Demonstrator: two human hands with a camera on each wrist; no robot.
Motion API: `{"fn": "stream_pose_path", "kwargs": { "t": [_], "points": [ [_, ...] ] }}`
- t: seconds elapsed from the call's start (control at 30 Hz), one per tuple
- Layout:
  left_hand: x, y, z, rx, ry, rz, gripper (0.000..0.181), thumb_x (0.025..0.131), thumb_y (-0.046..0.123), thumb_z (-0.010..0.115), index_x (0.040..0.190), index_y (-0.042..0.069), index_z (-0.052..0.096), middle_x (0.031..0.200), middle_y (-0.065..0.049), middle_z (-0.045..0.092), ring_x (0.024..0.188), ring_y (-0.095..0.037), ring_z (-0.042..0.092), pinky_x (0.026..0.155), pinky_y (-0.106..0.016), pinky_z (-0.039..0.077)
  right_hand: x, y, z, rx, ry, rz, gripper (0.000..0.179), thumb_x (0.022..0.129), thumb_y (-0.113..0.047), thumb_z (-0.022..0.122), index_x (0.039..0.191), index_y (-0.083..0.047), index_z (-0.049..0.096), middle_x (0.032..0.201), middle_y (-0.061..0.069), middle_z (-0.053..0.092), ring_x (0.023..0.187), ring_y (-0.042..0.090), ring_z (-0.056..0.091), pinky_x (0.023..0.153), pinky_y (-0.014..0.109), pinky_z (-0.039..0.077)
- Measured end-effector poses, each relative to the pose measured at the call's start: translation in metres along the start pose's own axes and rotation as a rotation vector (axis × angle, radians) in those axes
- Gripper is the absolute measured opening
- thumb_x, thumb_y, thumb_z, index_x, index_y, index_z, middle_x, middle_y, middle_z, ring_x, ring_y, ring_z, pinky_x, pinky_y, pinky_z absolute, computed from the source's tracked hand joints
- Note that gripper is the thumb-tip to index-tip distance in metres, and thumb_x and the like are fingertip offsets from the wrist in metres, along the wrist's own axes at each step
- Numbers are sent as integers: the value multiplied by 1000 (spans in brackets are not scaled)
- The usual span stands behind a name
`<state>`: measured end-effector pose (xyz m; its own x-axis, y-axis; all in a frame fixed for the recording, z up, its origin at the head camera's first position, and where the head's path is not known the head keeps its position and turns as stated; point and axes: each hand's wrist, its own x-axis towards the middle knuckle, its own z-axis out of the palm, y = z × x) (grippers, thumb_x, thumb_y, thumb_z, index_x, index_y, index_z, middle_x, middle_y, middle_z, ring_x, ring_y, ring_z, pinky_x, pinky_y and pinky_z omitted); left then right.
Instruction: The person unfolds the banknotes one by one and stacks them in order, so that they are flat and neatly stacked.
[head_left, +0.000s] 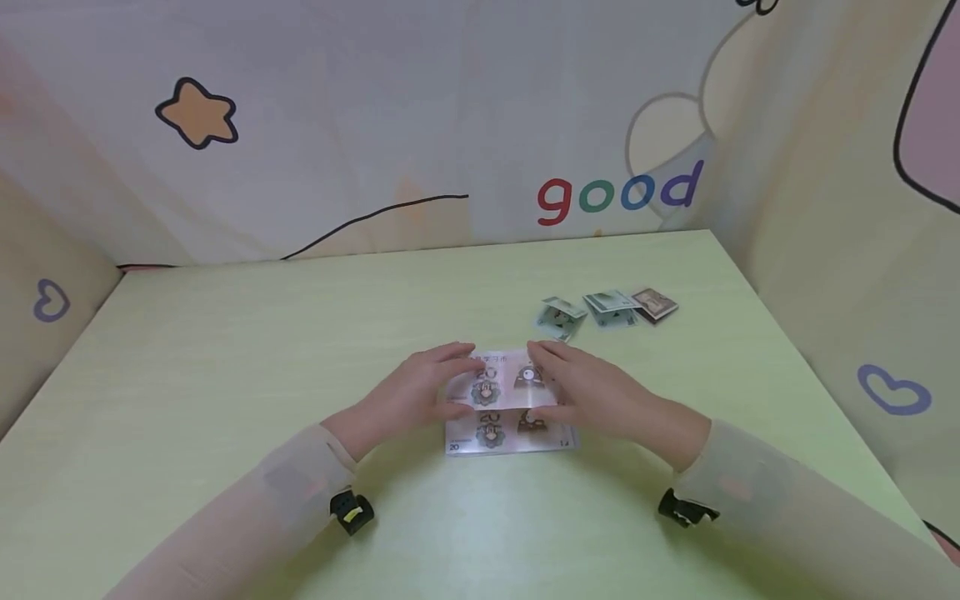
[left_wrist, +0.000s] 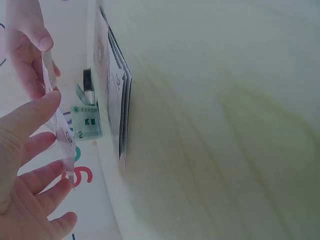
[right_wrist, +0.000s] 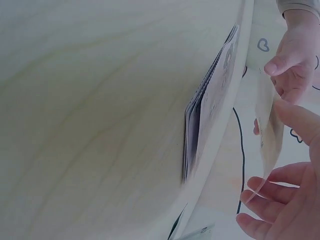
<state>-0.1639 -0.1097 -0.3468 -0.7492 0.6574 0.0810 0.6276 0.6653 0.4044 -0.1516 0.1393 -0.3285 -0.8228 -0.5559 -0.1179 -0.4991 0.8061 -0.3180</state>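
Head: pale green wood-grain table (head_left: 225, 358), backed and flanked by printed cloth (head_left: 375, 108). Star (head_left: 197, 113) upper left, "good" lettering (head_left: 620, 196) right of center, one heart outline on each side panel. Sleeves (head_left: 288, 483) pale, black strap on each wrist. Left grip (head_left: 408, 392) and right grip (head_left: 611, 400) both engaged, each pinching one end of a pink 20 note (head_left: 504, 380), thumb on the near side, fingers toward the far side. Stack (head_left: 510, 437) of similar notes shows just below it, mid-table. Beyond, right of center: two folded green notes (head_left: 611, 307) and a folded brown note (head_left: 656, 305), the brown touching or just beside the nearer green; can't tell which.

Left wrist: table fills the right side, cloth at left. Note is up off the table, apart from the stack. Left grip partly open, thumb on one face, spread fingers on the other. Right grip has the opposite end. Green note stands folded past the stack.

Right wrist: same story mirrored. Stack lies on the table, edges slightly fanned. Right grip partly open around the note, thumb against fingers. Left grip at the far end. Bit of green at the bottom edge.
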Motion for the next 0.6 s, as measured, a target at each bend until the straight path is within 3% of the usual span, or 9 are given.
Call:
{"fn": "stream_pose_path", "kwargs": {
  "t": [0.2,0.37,0.6],
  "points": [
    [1,3,0,-59,-52,-34,58,80,25,75,132,11,53,139,-12,44,125,-29,44,103,-42,35,-1,1,0,30,-24,-3,83,84,-40,68,145,-1,28,148,16,30,134,31,31,104,45,32],
    [0,5,2,-127,-53,-56,60,81,25,74,134,11,50,139,-11,44,126,-27,43,103,-41,35,0,2,2,37,-39,-9,82,85,-40,66,145,0,27,148,16,29,134,31,30,105,45,31],
    [1,8,3,-50,-60,-57,59,81,31,73,133,12,52,138,-10,47,123,-27,46,102,-40,37,-2,5,3,1,-29,-39,83,84,-40,67,144,2,28,147,17,31,134,31,31,105,44,30]
  ]
}}
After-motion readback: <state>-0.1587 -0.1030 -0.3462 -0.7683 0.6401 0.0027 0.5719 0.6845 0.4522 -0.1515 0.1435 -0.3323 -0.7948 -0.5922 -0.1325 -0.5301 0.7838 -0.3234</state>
